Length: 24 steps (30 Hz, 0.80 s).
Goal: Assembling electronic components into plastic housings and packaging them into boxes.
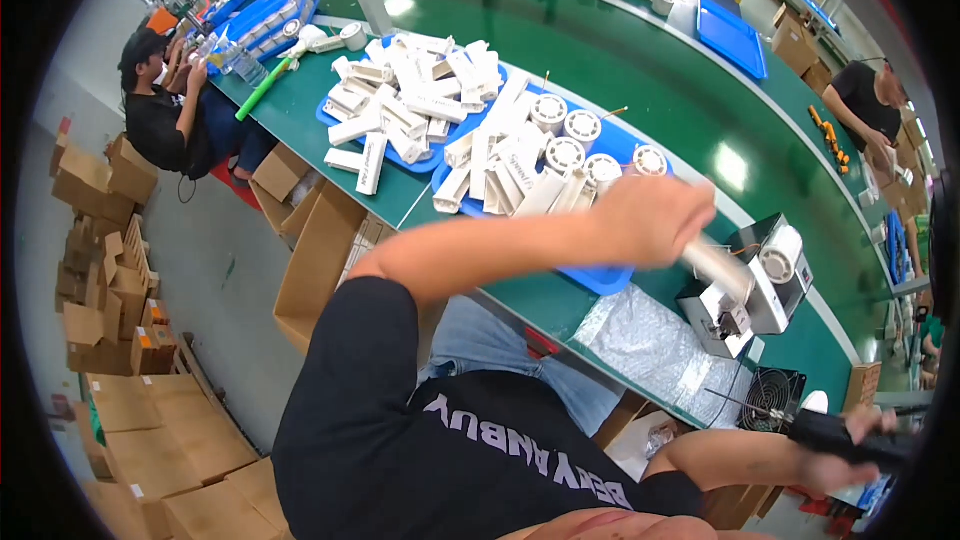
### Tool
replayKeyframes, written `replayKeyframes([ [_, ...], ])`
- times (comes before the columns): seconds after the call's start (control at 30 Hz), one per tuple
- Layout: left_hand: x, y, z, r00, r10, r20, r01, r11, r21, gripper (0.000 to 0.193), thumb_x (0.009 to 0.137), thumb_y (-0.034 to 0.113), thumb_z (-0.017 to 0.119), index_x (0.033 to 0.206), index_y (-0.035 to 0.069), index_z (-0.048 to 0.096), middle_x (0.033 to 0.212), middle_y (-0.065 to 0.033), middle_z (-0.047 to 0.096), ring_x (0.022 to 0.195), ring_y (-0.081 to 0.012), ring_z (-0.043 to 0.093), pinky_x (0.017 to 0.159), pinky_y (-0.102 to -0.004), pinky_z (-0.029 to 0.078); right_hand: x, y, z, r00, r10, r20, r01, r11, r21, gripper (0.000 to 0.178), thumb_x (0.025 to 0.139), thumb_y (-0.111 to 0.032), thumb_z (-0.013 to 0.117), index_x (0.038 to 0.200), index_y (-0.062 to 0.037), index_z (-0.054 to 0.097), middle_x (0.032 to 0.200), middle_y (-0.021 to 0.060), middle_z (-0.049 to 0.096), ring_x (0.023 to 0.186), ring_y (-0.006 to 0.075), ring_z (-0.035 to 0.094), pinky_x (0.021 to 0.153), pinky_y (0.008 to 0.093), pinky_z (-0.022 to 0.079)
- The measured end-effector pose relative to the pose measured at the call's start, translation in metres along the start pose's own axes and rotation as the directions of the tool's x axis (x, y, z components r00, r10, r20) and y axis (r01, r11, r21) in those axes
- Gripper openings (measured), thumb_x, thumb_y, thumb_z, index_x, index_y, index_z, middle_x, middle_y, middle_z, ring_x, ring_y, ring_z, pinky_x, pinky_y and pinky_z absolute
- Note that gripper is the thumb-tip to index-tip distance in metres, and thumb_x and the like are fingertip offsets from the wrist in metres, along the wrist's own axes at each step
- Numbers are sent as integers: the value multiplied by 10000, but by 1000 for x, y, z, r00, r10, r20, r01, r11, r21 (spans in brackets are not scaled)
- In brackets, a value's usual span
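White part (715, 265) over green workbench (560, 90); cardboard boxes (130, 340) line floor.

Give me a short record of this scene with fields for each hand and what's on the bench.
left hand: holds a pale tube, blurred, over a small grey machine
right hand: grips a black tool near a small fan
bench: green, with blue trays of white parts
floor: cardboard boxes
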State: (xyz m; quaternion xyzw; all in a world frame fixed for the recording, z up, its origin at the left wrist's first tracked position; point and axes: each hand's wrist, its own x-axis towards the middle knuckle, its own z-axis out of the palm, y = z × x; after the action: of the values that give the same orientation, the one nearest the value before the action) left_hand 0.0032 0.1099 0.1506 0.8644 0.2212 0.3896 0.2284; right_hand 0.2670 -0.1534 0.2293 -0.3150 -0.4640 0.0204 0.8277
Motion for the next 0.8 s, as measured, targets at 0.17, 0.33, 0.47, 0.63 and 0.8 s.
replayKeyframes([
  [0.17,127,-90,44,986,-116,-122,141,965,223,190,937,267,483,953,94,561,762,-164,647,734,-390,636,666,-504,500,-29,77,60,997,-35,69,67,839,-540,394,1022,-238,419,1277,47,327,1184,209,549,804,186,579,835,335,466],
  [0.33,158,-119,59,960,-76,-268,137,967,216,210,919,248,532,1052,92,582,995,-152,641,934,-352,614,795,-443,505,-27,85,66,996,-71,59,92,778,-621,470,1002,-250,476,1321,47,301,1148,193,556,757,185,570,739,299,488],
  [0.47,99,-23,-16,786,501,-361,-535,845,9,328,839,130,632,1157,83,571,1094,-153,615,954,-303,610,834,-427,490,-28,82,54,980,-191,-50,103,708,-698,493,977,-113,511,1373,60,275,1172,211,553,791,198,592,765,308,501],
  [0.63,-38,67,-96,472,643,-603,-694,693,196,399,936,122,550,1270,339,534,1024,79,559,764,-175,608,602,-369,510,-37,89,58,867,-482,-128,175,534,-827,518,844,8,659,1291,70,405,1183,208,550,998,261,585,854,354,494],
  [0.8,-49,53,-117,326,699,-636,-721,619,311,297,943,120,542,1171,305,579,1021,62,533,798,-162,594,606,-371,512,-61,97,87,684,-724,83,563,453,-691,417,781,12,639,1153,75,461,1109,237,553,1046,324,565,929,397,454],
])
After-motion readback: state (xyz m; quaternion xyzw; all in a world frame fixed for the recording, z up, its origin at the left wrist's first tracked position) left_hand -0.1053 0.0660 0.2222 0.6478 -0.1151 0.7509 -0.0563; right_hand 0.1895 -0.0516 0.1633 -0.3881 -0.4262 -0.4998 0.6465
